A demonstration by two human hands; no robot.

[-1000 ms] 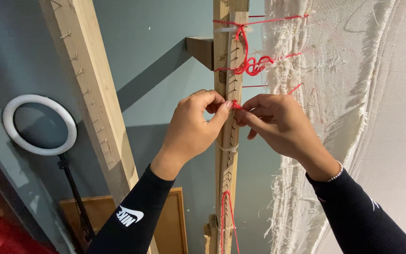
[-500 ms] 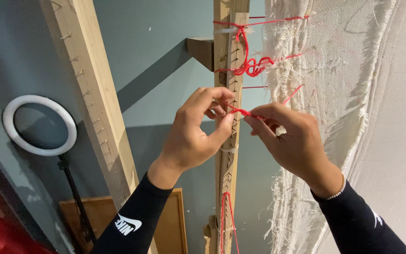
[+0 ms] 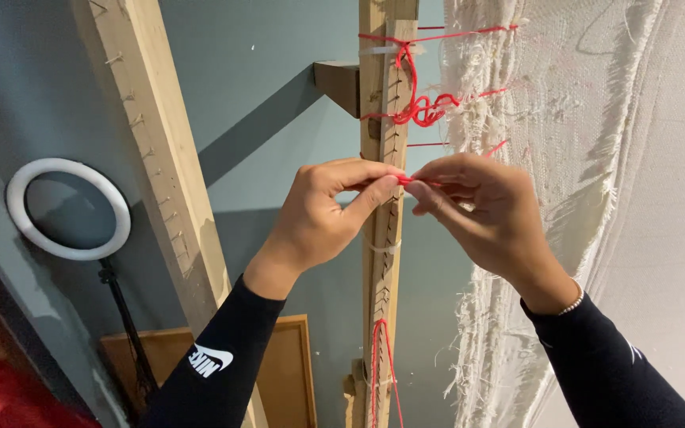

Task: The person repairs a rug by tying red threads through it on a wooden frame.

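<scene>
We pinch a short stretch of red thread point(image 3: 403, 181) between both hands — our left hand point(image 3: 323, 214) and right hand point(image 3: 481, 214) meet fingertip to fingertip, fingers closed on it, just in front of the upright wooden post point(image 3: 382, 269), beside the frayed white cloth point(image 3: 564, 119).

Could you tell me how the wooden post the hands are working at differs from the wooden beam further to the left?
The upright post stands vertical, while the left beam leans at a slant. The upright post carries red thread wound and knotted about it; the left beam is bare of thread. The left hand and right hand pinch thread in front of the upright post; nothing touches the left beam. Both are pale wood studded with rows of small nails.
</scene>
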